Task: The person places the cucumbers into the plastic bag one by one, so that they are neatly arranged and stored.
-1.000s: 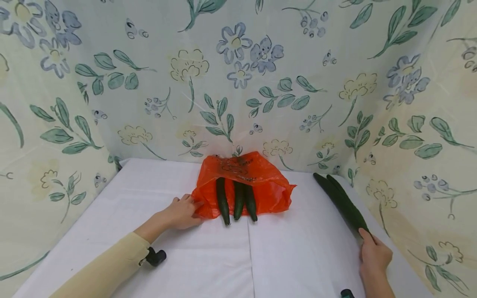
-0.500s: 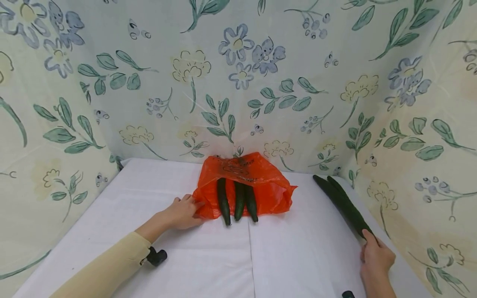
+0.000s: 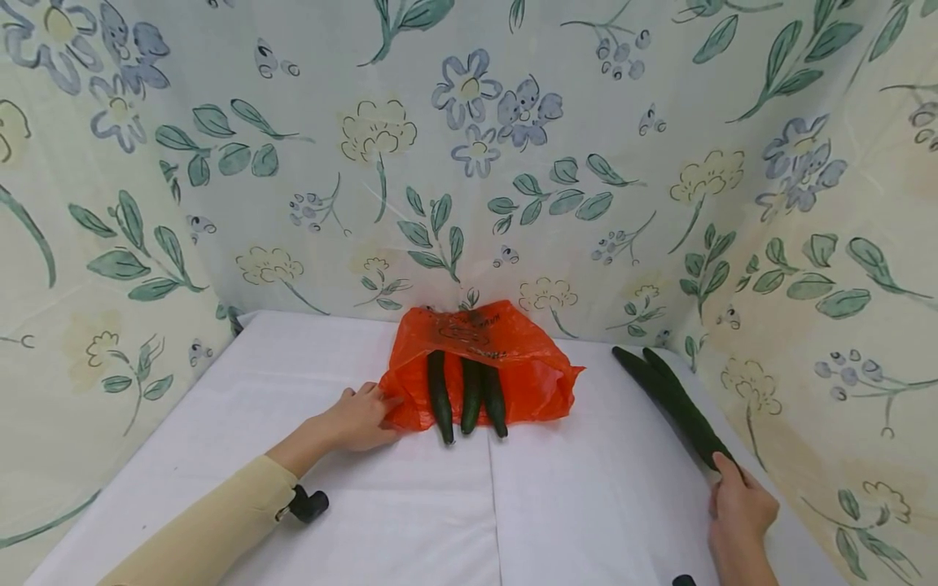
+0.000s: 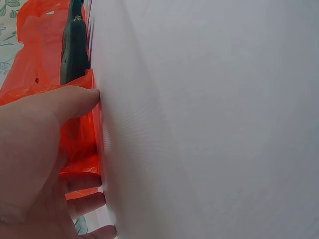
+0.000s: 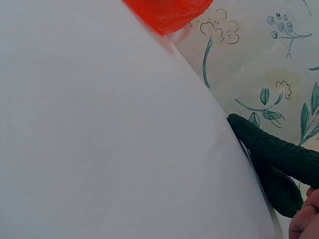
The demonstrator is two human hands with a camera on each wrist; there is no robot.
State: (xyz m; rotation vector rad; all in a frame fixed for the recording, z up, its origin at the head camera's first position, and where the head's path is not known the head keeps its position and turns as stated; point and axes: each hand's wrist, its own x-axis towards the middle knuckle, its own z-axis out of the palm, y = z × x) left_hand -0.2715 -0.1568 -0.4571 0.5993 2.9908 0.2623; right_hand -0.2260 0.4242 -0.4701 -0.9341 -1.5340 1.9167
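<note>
An orange-red plastic bag (image 3: 542, 391) lies on its side with its mouth facing me, and three dark green cucumbers (image 3: 437, 399) poke out of it. My left hand (image 3: 359, 419) rests at the bag's left corner. Thumb and fingers are spread apart there, with bag film (image 4: 79, 137) between them and the fingertips down at the cloth. On the right, my right hand (image 3: 740, 505) holds the near end of a long cucumber (image 3: 681, 403). A second cucumber (image 5: 279, 191) lies against it, partly hidden under it in the right wrist view.
A white cloth (image 3: 579, 505) covers the table. Flowered fabric walls (image 3: 322, 195) rise behind it and at both sides. A small black device (image 3: 308, 505) sits at my left cuff, and another dark one (image 3: 684, 579) shows by the right wrist.
My right hand has shifted slightly nearer and to the right with the cucumber. The far tips of the two cucumbers have spread a little apart. The left hand and bag stay put.
</note>
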